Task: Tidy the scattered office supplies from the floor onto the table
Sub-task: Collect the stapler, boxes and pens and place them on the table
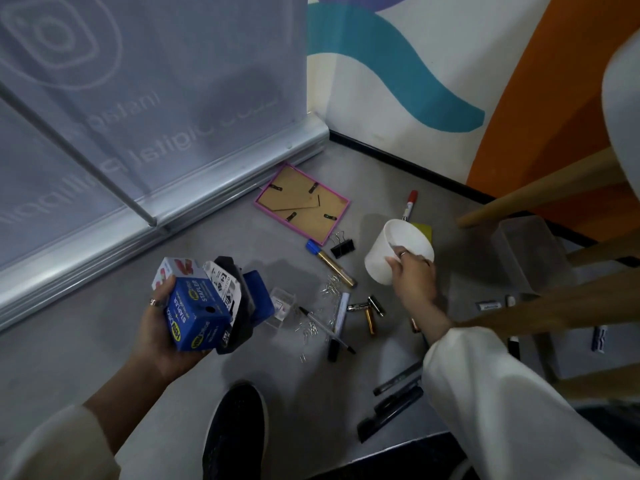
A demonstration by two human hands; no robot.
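Two hands are loaded. My left hand [162, 327] has its grip clamped on a blue stapler box [197, 317] with other small packs stacked against it. My right hand [414, 278] has its grip closed on the rim of a white cup [391, 251], held above the floor [104, 341]. On the floor lie a pink picture frame [301, 202], scattered paper clips [325, 306], batteries [367, 308], markers and a black binder clip [342, 247].

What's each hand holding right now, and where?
Right hand grips the white cup by its rim. Left hand cradles a stack from beneath: blue stapler box and other small items.
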